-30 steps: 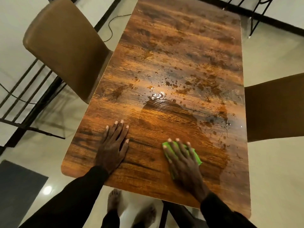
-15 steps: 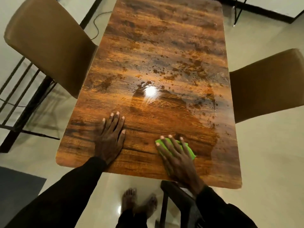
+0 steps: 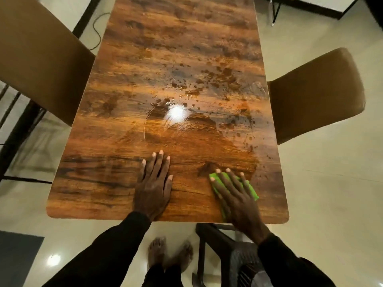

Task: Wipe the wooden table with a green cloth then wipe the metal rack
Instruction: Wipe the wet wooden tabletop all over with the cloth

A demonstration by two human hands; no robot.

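- Right hand [image 3: 238,195] is pressing the green cloth [image 3: 253,191] flat, fingers spread, by the near right corner of the wooden table [image 3: 176,48].
- Left hand [image 3: 154,187] is lying palm-down on bare wood near it, fingers straight and close together.
- Wet droplets [image 3: 217,79] are sitting mid-table, beyond both hands.
- Tan left chair [image 3: 37,59] and right chair [image 3: 315,94] are flanking the table on a pale floor [image 3: 331,204].
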